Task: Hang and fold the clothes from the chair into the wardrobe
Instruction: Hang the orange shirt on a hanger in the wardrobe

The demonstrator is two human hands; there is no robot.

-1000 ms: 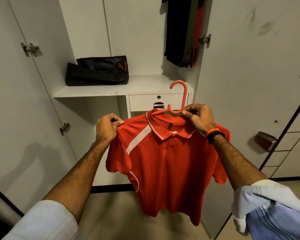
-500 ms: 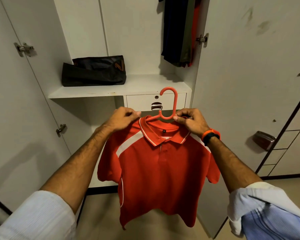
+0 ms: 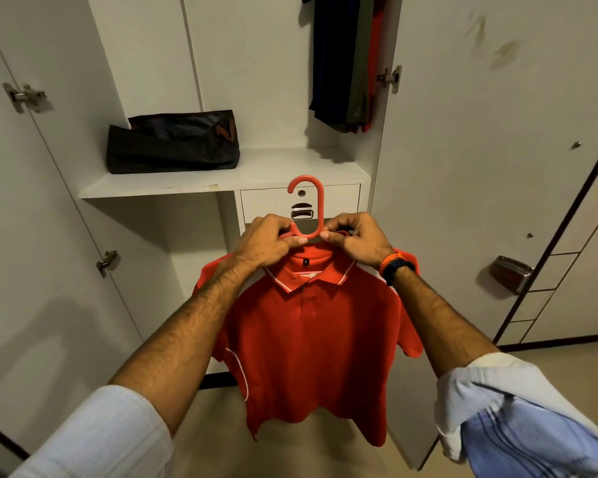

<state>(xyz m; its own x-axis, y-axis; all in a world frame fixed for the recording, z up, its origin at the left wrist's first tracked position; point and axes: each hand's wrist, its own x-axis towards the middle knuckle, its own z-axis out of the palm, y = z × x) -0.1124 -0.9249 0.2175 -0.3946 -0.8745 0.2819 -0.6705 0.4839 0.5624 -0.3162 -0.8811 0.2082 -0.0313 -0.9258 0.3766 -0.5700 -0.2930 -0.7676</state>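
Wardrobe (image 3: 145,81): dark bag (image 3: 173,143) on shelf; hung clothes (image 3: 346,60) above.
Left hand (image 3: 266,241), right hand (image 3: 358,239): pinching hanger (image 3: 308,208) carrying red shirt (image 3: 311,339).

I see the open wardrobe bay above the shelf (image 3: 273,174) mostly free: a black bag (image 3: 173,143) fills its left part, hung clothes (image 3: 346,63) crowd the upper right corner, and the open doors (image 3: 480,167) flank the way in.

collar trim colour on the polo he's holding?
White piping along the edge of the polo's red collar, clearest in the head view.
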